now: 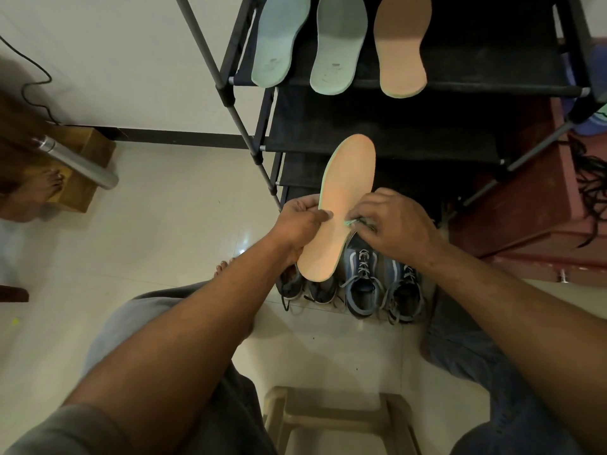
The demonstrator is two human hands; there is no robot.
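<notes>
A peach-orange insole [341,208], toe end pointing up, held lengthwise above the blue sneakers [381,284].

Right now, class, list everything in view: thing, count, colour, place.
peach foam insole: one, peach, held above the shoes
pale green foam insoles: two, green, top rack shelf, left
tan foam insole: one, tan, same shelf, right
black tube-and-fabric shoe rack: one, black, ahead
blue lace-up sneakers: two, blue-grey, floor below held insole
dark grey shoes: two, grey, floor, left of sneakers
beige plastic stool: one, beige, bottom centre
silver metal cylinder: one, silver, far left
left hand: one, grips the held insole's left edge
right hand: one, fingers pinch at its right edge
</notes>
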